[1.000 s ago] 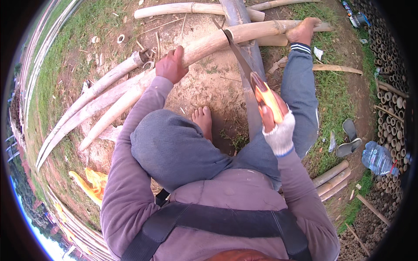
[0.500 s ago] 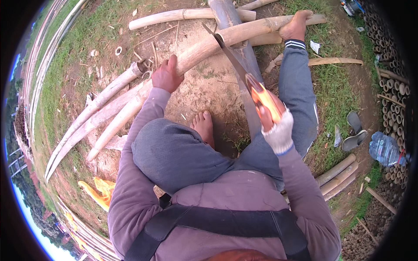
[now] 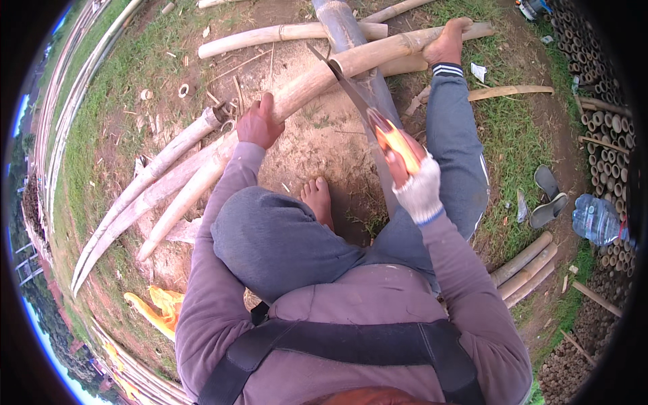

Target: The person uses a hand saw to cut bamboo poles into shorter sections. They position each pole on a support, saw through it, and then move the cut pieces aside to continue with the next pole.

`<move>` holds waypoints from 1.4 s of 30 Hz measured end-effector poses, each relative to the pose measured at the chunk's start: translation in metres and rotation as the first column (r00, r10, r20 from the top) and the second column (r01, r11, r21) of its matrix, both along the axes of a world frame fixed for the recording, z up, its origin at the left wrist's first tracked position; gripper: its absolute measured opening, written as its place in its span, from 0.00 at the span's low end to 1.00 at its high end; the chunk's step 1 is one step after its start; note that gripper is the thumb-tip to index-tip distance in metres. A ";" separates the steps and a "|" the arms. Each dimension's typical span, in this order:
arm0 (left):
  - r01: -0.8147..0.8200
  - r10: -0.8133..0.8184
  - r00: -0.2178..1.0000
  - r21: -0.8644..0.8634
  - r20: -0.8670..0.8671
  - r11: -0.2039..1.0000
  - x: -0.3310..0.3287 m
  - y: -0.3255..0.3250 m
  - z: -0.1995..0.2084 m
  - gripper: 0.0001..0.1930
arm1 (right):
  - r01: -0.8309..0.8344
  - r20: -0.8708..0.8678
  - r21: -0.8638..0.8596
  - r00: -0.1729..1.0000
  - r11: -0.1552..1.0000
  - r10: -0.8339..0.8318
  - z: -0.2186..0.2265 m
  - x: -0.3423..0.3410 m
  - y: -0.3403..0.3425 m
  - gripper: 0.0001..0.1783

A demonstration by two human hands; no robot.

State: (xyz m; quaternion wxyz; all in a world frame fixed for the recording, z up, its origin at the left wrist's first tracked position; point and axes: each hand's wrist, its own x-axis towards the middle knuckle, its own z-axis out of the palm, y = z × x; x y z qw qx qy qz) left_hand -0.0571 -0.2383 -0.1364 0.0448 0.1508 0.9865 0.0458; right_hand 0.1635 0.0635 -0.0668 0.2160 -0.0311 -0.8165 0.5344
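Observation:
My left hand (image 3: 260,123) is closed around a pale bamboo pole (image 3: 304,93) that slants up to the right. In my right hand (image 3: 409,170), which wears a white fingerless glove, is the orange-brown handle (image 3: 398,143) of a handsaw. Its dark blade (image 3: 354,93) lies across the pole at a cut, where a round hollow edge shows on the right-hand piece (image 3: 385,54). Whether the cut goes right through I cannot tell. My raised bare foot (image 3: 447,44) presses on the pole's right part. A thicker greyish pole (image 3: 379,91) runs beneath it as a support.
More bamboo poles (image 3: 145,179) lie at the left, another (image 3: 270,37) beyond the cut. Sawdust covers the ground between my legs. To the right are short poles (image 3: 523,266), sandals (image 3: 548,212), a large clear bottle (image 3: 595,219) and stacked cut bamboo (image 3: 607,142). Orange cloth (image 3: 165,304) lies at lower left.
My right hand and the saw have shifted slightly left, with the blade still at the cut. My left hand keeps its hold on the pole. The whole view has shifted a little.

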 end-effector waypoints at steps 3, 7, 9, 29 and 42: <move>0.000 -0.001 1.000 0.018 0.023 1.000 0.012 -0.005 -0.010 0.35 | 0.013 0.058 -0.130 0.998 0.991 -0.005 -0.013 0.059 0.000 0.22; 0.034 -0.037 0.998 0.051 0.050 0.998 0.027 0.003 -0.010 0.33 | 0.045 0.153 0.042 0.987 0.998 -0.051 -0.013 0.023 -0.006 0.21; 0.059 -0.065 0.995 0.088 0.071 0.994 0.036 -0.009 -0.031 0.34 | 0.067 0.127 0.005 0.990 0.998 -0.067 -0.007 0.025 -0.007 0.21; 0.302 -0.380 0.901 0.326 0.210 0.896 -0.077 0.138 0.020 0.59 | 0.496 0.279 0.698 0.476 0.517 -0.834 -0.062 0.243 0.157 0.20; -0.455 -0.335 0.523 0.588 0.784 0.668 0.037 0.227 0.145 0.36 | 0.562 0.060 -0.532 0.771 0.633 -0.634 -0.019 0.075 0.142 0.20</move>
